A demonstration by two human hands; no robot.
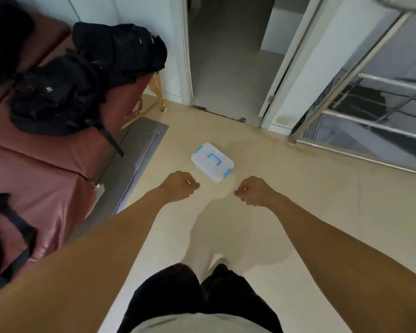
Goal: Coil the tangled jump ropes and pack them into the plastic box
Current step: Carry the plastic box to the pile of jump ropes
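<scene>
On floor ahead, plastic box (212, 162) w/ lid on, blue latches, near doorway. Left hand (181, 186) & right hand (254, 191) held out above floor, fingers curled into fists, nothing visibly held.

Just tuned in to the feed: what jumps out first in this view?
Two bare arms reach forward, the left hand and right hand loosely curled above the beige floor. Just beyond them sits a closed clear plastic box with blue latches and handle. Black bags are piled on a reddish bench at left; no jump ropes are in view.
</scene>
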